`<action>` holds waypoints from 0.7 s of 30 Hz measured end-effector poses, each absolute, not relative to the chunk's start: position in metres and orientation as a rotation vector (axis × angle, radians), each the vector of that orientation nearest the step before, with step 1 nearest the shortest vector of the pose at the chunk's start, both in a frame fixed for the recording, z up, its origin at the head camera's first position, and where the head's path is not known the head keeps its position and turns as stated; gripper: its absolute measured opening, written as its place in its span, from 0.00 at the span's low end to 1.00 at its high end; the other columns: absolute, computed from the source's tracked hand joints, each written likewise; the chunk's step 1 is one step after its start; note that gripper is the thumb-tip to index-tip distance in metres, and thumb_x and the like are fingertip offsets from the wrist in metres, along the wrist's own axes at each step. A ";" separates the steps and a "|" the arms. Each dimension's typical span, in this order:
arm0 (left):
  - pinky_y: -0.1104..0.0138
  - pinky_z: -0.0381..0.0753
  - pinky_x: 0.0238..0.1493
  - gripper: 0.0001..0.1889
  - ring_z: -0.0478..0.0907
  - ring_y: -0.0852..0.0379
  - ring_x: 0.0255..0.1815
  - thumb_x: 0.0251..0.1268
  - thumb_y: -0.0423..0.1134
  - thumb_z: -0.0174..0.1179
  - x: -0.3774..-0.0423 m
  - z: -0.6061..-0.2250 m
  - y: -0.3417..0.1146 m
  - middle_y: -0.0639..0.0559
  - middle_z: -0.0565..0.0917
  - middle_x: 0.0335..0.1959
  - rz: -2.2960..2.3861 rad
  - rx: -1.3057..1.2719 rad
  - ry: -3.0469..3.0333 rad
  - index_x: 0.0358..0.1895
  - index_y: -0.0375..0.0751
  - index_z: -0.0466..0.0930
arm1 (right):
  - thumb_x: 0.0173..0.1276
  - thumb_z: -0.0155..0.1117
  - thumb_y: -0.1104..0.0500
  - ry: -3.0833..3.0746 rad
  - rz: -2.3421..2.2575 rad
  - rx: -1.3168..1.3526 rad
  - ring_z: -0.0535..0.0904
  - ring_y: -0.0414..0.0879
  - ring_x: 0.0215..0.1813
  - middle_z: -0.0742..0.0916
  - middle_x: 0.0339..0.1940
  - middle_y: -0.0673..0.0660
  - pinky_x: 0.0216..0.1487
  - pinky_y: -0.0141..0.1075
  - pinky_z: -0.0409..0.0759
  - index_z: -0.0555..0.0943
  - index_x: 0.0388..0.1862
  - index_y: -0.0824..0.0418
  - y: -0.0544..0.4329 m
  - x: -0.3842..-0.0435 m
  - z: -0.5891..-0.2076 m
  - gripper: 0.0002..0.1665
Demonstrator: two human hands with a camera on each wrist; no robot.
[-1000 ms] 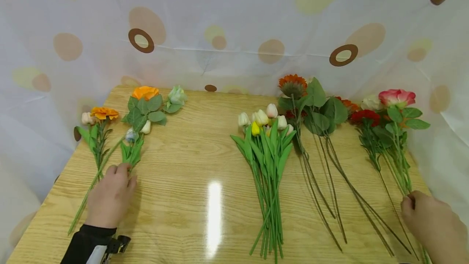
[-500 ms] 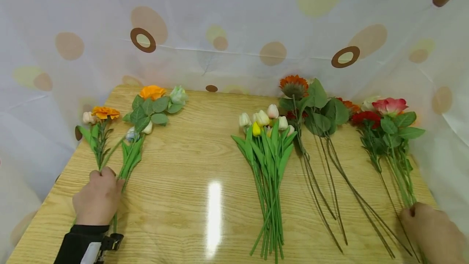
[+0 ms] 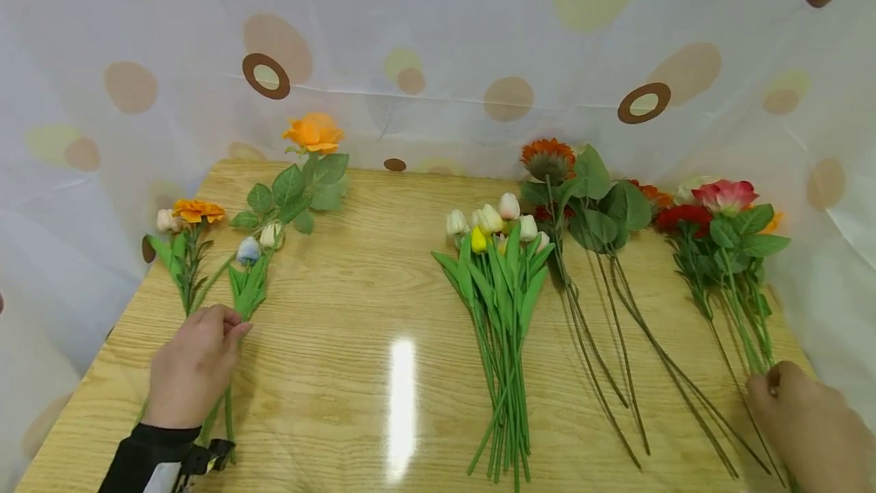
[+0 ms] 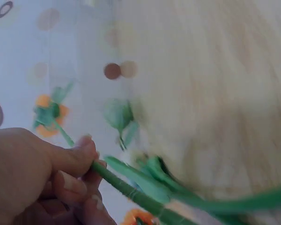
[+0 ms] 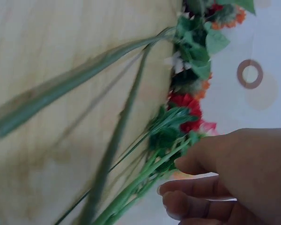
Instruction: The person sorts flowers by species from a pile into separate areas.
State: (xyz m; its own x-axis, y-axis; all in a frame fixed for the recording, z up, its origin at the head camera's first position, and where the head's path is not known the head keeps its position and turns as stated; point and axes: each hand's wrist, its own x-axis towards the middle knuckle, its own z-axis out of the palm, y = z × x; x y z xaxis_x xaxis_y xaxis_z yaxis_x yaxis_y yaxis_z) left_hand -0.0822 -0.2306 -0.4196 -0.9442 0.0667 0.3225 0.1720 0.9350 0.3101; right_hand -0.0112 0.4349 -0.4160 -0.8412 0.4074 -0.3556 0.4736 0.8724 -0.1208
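Observation:
My left hand (image 3: 195, 367) pinches the green stem (image 4: 126, 190) of an orange rose (image 3: 315, 133) between thumb and fingers. The rose head stands raised against the patterned cloth, its leaves overlapping a pale green flower (image 4: 117, 115). Close beyond that hand lie a blue tulip (image 3: 249, 250) and a white tulip (image 3: 271, 234). To their left are a ruffled orange flower (image 3: 198, 211) and a pale pink tulip (image 3: 167, 221). At the right edge, my right hand (image 3: 807, 417) has thumb and fingers apart, beside the stems of a pink rose (image 3: 725, 196) and a red flower (image 3: 684, 219).
A bunch of white and yellow tulips (image 3: 503, 280) lies mid-table, stems toward me. Right of it, long-stemmed orange flowers (image 3: 547, 158) spread with crossing stems. The patterned cloth (image 3: 438, 36) hangs behind and at both sides of the wooden table (image 3: 342, 386).
The orange rose has risen and moved right in my left hand. That hand shifted left, then back right. The pink rose has shifted left, and my right hand stays near its stems.

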 end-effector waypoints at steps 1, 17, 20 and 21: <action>0.66 0.62 0.13 0.06 0.68 0.58 0.15 0.58 0.35 0.64 -0.082 -0.417 -0.227 0.48 0.75 0.24 -0.522 -0.198 -2.780 0.32 0.37 0.77 | 0.72 0.40 0.46 2.780 -0.302 0.632 0.72 0.48 0.16 0.79 0.19 0.58 0.15 0.43 0.68 0.71 0.42 0.75 0.429 -0.011 -0.413 0.29; 0.68 0.67 0.25 0.03 0.66 0.65 0.21 0.63 0.41 0.60 -0.079 -0.405 -0.163 0.60 0.75 0.29 -0.948 -0.500 -2.867 0.36 0.50 0.75 | 0.73 0.48 0.48 3.141 -0.552 0.099 0.68 0.38 0.15 0.80 0.20 0.48 0.16 0.34 0.64 0.78 0.40 0.62 0.332 -0.021 -0.392 0.20; 0.69 0.68 0.25 0.03 0.66 0.65 0.20 0.63 0.42 0.60 -0.079 -0.410 -0.143 0.62 0.74 0.28 -1.152 -0.568 -2.911 0.35 0.53 0.75 | 0.72 0.50 0.49 3.132 -0.661 -0.005 0.66 0.36 0.15 0.78 0.19 0.45 0.16 0.32 0.64 0.80 0.38 0.59 0.305 -0.024 -0.396 0.16; 0.69 0.69 0.25 0.03 0.67 0.65 0.20 0.63 0.43 0.60 -0.078 -0.411 -0.135 0.63 0.75 0.28 -1.223 -0.596 -2.920 0.35 0.54 0.75 | 0.72 0.52 0.51 3.134 -0.700 -0.058 0.66 0.35 0.14 0.77 0.18 0.44 0.16 0.31 0.65 0.80 0.37 0.58 0.295 -0.025 -0.397 0.14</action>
State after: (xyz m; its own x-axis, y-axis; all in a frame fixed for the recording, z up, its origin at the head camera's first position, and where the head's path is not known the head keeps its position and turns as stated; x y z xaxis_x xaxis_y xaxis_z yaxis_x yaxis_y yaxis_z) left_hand -0.0784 -0.1349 -0.4111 -0.9283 0.3655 0.0678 0.3047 0.6438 0.7019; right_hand -0.0245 0.2950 -0.3974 -0.9969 -0.0201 0.0765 -0.0507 0.9044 -0.4236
